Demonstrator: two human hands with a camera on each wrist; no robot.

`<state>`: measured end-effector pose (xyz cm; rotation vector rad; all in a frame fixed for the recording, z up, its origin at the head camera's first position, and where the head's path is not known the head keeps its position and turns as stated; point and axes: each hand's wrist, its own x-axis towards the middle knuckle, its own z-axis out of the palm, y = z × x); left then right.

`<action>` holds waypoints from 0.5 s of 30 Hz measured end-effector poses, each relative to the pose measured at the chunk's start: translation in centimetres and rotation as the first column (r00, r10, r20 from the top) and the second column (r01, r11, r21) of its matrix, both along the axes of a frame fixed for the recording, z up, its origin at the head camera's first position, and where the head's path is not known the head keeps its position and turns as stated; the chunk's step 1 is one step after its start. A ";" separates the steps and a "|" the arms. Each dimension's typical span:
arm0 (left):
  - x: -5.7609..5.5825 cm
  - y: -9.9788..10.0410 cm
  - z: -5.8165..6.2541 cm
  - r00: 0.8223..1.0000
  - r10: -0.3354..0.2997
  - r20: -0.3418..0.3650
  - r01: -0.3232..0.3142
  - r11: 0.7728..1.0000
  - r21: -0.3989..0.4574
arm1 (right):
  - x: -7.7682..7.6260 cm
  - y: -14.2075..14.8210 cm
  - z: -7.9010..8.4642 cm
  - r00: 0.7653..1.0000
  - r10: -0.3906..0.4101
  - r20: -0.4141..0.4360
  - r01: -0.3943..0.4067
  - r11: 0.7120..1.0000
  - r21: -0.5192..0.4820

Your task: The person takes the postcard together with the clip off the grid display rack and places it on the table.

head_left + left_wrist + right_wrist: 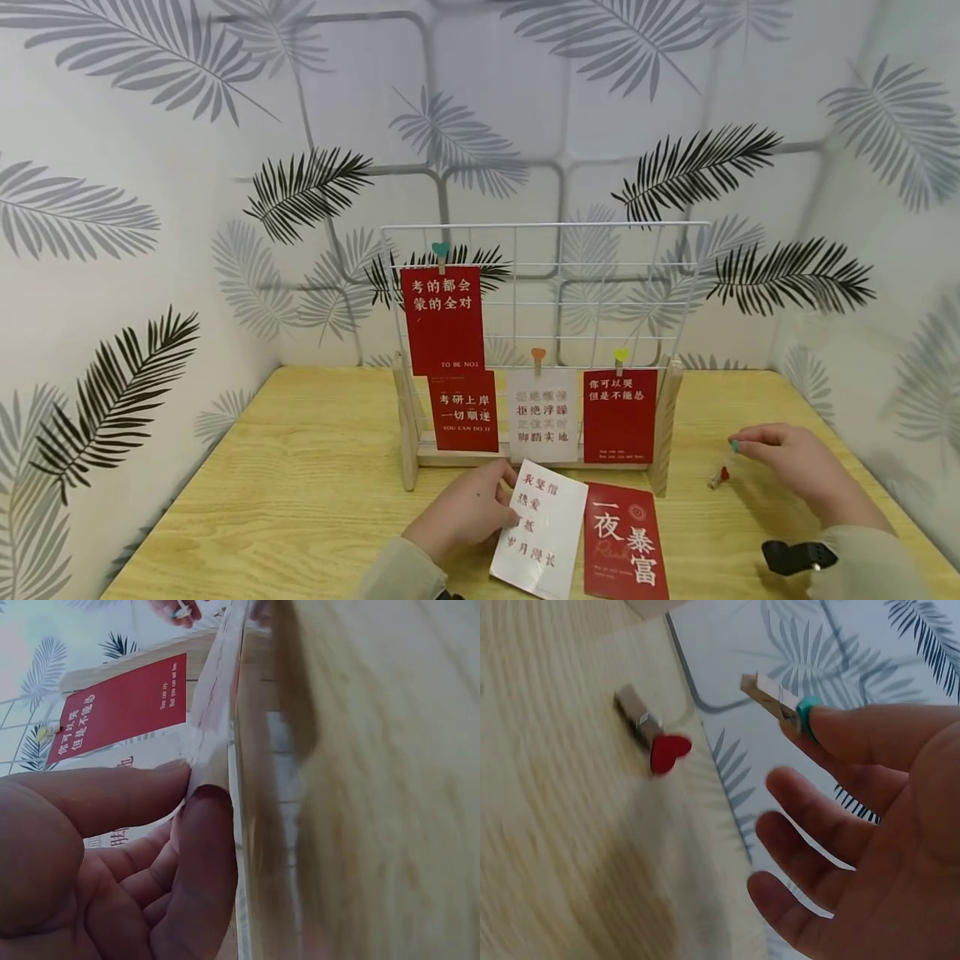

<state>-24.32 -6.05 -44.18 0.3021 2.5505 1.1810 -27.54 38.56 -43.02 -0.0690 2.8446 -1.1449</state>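
Observation:
Between thumb and index finger, my left hand [468,512] pinches the left edge of a white card [546,525] with red characters, tilted in front of the rack. The left wrist view shows this card nearly edge-on. A red card [626,542] with large white characters lies beside it, partly overlapped. Off to the right, my right hand [798,467] pinches a small wooden clothespin [769,697] by its teal heart end, the other fingers loosely spread. Below that hand, another clothespin with a red heart [669,752] lies on the table.
A white wire grid rack [600,265] on wooden feet stands behind the hands. Clothespins with teal [441,250], orange [538,356] and yellow hearts [621,356] are on it, with red and white cards hanging. Behind the wooden table [300,467] are leaf-patterned walls.

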 end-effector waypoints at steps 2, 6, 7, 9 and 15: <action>0.0 0.0 -0.1 1.000 0.003 0.022 -0.003 1.000 0.002 | -0.1 0.6 -0.3 0.999 0.016 0.044 -0.016 1.000 -0.001; 0.1 -0.2 -0.4 0.999 0.003 0.052 -0.004 1.000 0.014 | -0.3 1.5 -1.4 0.995 0.055 0.078 -0.056 0.998 0.019; 0.1 -0.2 -0.4 0.998 0.002 0.056 -0.004 1.000 0.022 | -0.4 1.7 -1.7 0.995 0.059 0.084 -0.062 0.998 0.032; 0.1 -0.3 -0.5 0.998 -0.001 0.063 -0.001 0.999 0.034 | -0.6 2.0 -2.3 0.994 0.056 0.090 -0.061 0.997 0.057; 0.1 -0.2 -0.7 0.995 -0.001 0.097 -0.005 0.998 0.058 | -1.2 1.9 -3.1 0.994 0.088 0.067 -0.099 0.977 0.190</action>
